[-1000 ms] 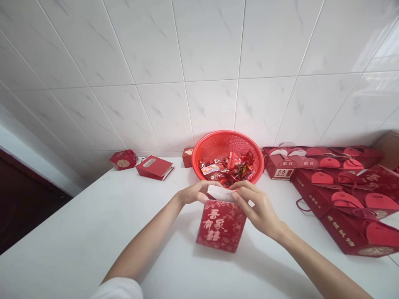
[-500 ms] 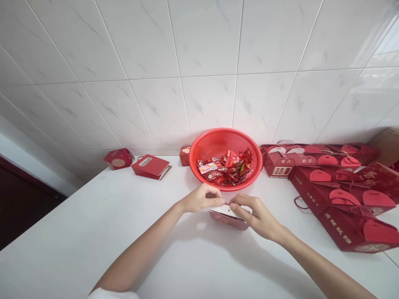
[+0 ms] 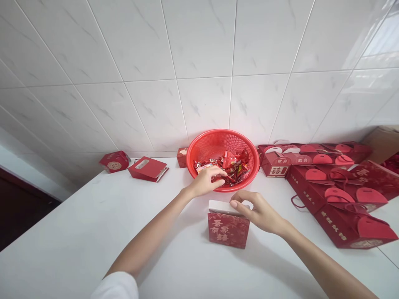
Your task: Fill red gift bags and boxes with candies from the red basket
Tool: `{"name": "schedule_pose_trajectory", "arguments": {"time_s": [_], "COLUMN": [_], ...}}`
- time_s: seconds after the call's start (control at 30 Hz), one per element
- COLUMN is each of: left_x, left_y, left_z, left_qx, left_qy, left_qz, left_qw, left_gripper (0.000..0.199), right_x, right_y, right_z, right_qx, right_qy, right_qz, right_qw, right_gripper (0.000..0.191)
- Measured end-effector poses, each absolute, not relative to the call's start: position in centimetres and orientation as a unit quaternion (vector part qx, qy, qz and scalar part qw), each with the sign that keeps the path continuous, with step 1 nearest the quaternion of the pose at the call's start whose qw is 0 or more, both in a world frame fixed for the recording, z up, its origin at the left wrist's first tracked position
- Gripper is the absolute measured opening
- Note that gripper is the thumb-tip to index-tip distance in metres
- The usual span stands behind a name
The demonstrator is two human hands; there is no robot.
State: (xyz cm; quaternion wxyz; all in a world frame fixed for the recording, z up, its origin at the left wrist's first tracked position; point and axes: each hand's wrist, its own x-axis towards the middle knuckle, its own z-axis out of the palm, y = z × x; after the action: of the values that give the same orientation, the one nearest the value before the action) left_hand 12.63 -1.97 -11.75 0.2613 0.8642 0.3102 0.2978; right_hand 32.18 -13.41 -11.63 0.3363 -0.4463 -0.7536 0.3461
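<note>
A small red gift box (image 3: 228, 231) with gold characters stands upright on the white table, its top open and a pale inner flap (image 3: 220, 205) raised. My right hand (image 3: 260, 211) pinches the upper right edge of this box between thumb and fingers. Behind it sits a red plastic colander (image 3: 204, 143) holding several wrapped candies (image 3: 232, 160). Over the colander's near rim reaches my left hand (image 3: 206, 181), thumb and fingers apart above the candies. Nothing shows in its fingers.
At right stand several red handled gift boxes (image 3: 324, 216), with a brown carton (image 3: 382, 141) behind. A hexagonal red box (image 3: 114, 161) and a red box with a handle slot (image 3: 148, 169) lie at left. One small red box (image 3: 182, 158) sits beside the colander. The tiled wall (image 3: 205, 104) bounds the table.
My left hand has left the box top and moved up over the colander. The box now stands with its printed front showing and its top open, while my right hand stays on it.
</note>
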Motion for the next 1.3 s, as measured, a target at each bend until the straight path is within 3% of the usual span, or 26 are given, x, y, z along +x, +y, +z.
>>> {"name": "schedule_pose_trajectory", "arguments": {"time_s": [0.1, 0.2, 0.33, 0.47, 0.67, 0.77, 0.9, 1.1, 1.3], "left_x": [14.4, 15.6, 15.2, 14.4, 14.6, 14.3, 14.3, 17.0, 19.1], "left_y": [0.1, 1.5, 2.2, 1.5, 0.5, 1.0, 1.9, 2.5, 2.3], "left_z": [-12.4, -12.6, -12.1, -11.2, -10.9, -11.5, -12.1, -12.1, -12.2], "left_qx": [0.904, 0.899, 0.809, 0.718, 0.690, 0.729, 0.854, 0.960, 0.952], "left_qy": [0.341, 0.375, 0.378, 0.339, 0.303, 0.318, 0.324, 0.253, 0.306], "left_qz": [0.215, 0.186, 0.344, 0.423, 0.441, 0.420, 0.279, 0.062, -0.007], "left_qw": [0.145, 0.128, 0.289, 0.438, 0.488, 0.437, 0.295, 0.103, -0.006], "left_gripper": [0.034, 0.021, 0.018, 0.032, 0.039, 0.037, 0.018, 0.027, 0.034], "right_x": [32.7, 33.7, 35.2, 35.2, 33.0, 32.9, 33.3, 33.4, 33.6], "right_y": [-12.8, -11.4, -9.1, -7.0, -5.3, -4.8, -4.3, -4.2, -4.4], "right_z": [-11.0, -10.7, -11.2, -11.5, -10.8, -10.0, -8.7, -7.7, -7.9], "right_qx": [-0.444, -0.448, -0.488, -0.508, -0.421, -0.398, -0.382, -0.369, -0.370], "right_qy": [-0.733, -0.701, -0.618, -0.552, -0.529, -0.493, -0.448, -0.413, -0.436], "right_qz": [0.355, 0.343, 0.304, 0.289, 0.441, 0.420, 0.393, 0.397, 0.419], "right_qw": [0.373, 0.437, 0.537, 0.595, 0.590, 0.650, 0.706, 0.732, 0.706], "right_gripper": [0.037, 0.034, 0.030, 0.037, 0.038, 0.034, 0.031, 0.026, 0.026]}}
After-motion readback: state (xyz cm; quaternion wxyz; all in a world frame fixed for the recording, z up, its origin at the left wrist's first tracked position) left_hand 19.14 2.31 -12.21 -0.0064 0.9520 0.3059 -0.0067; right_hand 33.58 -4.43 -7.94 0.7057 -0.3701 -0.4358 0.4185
